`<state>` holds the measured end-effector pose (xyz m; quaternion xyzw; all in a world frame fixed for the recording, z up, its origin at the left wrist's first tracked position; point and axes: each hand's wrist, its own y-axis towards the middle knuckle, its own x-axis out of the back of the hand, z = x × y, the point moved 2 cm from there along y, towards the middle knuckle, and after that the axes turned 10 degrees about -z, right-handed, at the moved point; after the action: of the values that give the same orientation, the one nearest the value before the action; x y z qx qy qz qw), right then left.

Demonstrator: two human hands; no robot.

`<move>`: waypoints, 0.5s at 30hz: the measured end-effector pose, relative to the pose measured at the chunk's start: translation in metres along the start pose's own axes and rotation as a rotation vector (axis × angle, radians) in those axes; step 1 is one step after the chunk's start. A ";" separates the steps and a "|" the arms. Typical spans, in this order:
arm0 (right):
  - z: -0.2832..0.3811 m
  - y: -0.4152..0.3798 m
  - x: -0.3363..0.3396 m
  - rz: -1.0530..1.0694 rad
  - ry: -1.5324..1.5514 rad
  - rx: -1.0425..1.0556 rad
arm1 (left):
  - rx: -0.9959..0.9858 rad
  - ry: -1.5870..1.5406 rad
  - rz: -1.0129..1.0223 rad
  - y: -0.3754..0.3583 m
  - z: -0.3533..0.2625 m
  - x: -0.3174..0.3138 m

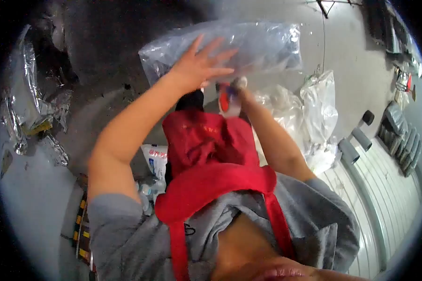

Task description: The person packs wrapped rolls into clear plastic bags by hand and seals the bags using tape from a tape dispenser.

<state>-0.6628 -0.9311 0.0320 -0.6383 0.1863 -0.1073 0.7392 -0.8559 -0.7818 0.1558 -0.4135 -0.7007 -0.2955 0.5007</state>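
A long clear plastic bag [267,44] lies stretched out in front of me, its film wrinkled and shiny. My left hand [199,68] is over the bag's near side with the fingers spread; nothing is held in it. Beside it, close to my body, my right hand [241,89] is closed round a small red-and-white object [225,102]. Motion blurs that object and the fingers, so its exact kind cannot be made out. Whether the left palm presses on the film is not clear.
Crumpled clear plastic [319,107] is heaped to the right. Silver foil-like film [28,103] hangs at the left. Grey rolls [354,145] and stacked grey bundles [401,133] are at far right. A printed white bag [155,159] is near my left side, beyond my red apron [211,140].
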 end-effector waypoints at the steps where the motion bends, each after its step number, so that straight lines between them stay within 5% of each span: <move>1: -0.031 0.021 0.031 -0.054 -0.191 0.067 | 0.080 -0.010 0.068 0.002 -0.004 0.005; 2: -0.021 -0.031 0.029 -0.137 -0.562 0.390 | 0.108 -0.077 0.016 -0.004 -0.011 0.005; 3: -0.049 -0.031 0.070 -0.094 -0.482 0.128 | 0.148 -0.076 0.015 -0.008 -0.018 0.000; 7: 0.030 -0.197 0.073 0.089 -0.442 0.202 | 0.471 -0.513 -0.211 -0.029 -0.096 -0.009; 8: 0.044 -0.213 0.075 0.176 -0.654 0.355 | 0.661 -0.989 -0.265 -0.029 -0.126 -0.008; 9: 0.048 -0.221 0.075 0.222 -0.774 0.434 | 0.898 -1.540 -0.109 -0.045 -0.149 -0.025; 10: 0.052 -0.229 0.075 0.264 -0.888 0.519 | 1.227 -1.987 -0.096 -0.034 -0.174 0.015; 12: 0.057 -0.221 0.069 0.201 -1.171 0.957 | 1.306 -2.010 -0.259 -0.041 -0.202 0.016; 13: 0.069 -0.240 0.052 0.343 -1.210 0.930 | 1.389 -2.058 -0.369 -0.047 -0.209 0.017; 15: 0.057 -0.233 0.068 0.294 -1.205 0.979 | 1.469 -2.125 -0.445 -0.050 -0.231 0.025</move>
<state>-0.5587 -0.9444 0.2579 -0.1573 -0.2322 0.2859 0.9163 -0.7975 -0.9901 0.2546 0.0481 -0.8003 0.5453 -0.2447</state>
